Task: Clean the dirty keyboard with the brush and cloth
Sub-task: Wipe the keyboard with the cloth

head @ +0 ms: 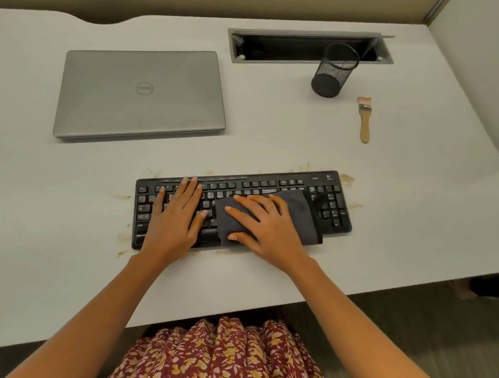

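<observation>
A black keyboard [332, 199] lies near the front edge of the white desk, with brown crumbs scattered around it. My left hand [176, 214] lies flat on the keyboard's left half, fingers straight. A folded dark grey cloth [304, 214] covers the keyboard's middle. My right hand [265, 227] presses flat on the cloth, fingers spread and pointing left. A small brush [364, 118] with a wooden handle lies on the desk behind the keyboard to the right, well away from both hands.
A shut silver laptop [142, 94] lies at the back left. A black mesh pen cup [335, 70] stands in front of an open cable tray [290, 51] at the back. The white desk [414, 193] ends at partition walls behind and on the right.
</observation>
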A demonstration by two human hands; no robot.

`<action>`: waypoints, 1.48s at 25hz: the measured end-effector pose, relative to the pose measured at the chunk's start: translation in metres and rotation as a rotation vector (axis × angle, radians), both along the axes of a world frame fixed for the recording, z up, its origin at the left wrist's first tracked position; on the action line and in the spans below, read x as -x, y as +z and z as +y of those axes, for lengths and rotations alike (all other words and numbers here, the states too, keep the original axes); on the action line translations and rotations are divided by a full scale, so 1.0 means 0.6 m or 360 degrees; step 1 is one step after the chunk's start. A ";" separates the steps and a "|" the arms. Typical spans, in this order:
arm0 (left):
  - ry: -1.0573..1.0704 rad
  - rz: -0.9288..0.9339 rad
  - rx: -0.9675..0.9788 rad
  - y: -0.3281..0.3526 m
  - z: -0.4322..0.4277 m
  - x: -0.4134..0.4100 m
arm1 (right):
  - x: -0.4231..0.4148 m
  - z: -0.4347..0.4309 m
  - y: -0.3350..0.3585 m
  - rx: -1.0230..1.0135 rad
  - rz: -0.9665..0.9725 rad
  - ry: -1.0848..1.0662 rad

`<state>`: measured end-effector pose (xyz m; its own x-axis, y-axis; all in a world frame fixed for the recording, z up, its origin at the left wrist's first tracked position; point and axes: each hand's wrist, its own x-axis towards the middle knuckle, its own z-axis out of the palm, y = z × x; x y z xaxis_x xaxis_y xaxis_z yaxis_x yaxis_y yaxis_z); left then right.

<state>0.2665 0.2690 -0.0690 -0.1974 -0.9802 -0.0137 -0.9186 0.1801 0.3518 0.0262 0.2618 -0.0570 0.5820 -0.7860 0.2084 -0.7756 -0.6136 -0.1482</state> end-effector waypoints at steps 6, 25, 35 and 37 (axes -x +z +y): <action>-0.0051 0.0232 0.0059 0.013 -0.020 -0.029 | -0.071 0.019 -0.006 0.0029 -0.0049 -0.0059; -0.0039 0.0373 0.0027 0.012 -0.019 -0.036 | 0.138 -0.019 0.020 -0.0118 0.0093 -0.0020; -0.0041 0.0358 0.0129 0.005 -0.016 -0.032 | 0.089 -0.081 0.021 -0.0117 -0.0031 -0.0382; -0.0037 0.0359 0.0145 0.003 -0.015 -0.031 | 0.056 -0.092 0.022 -0.0131 -0.0034 -0.0373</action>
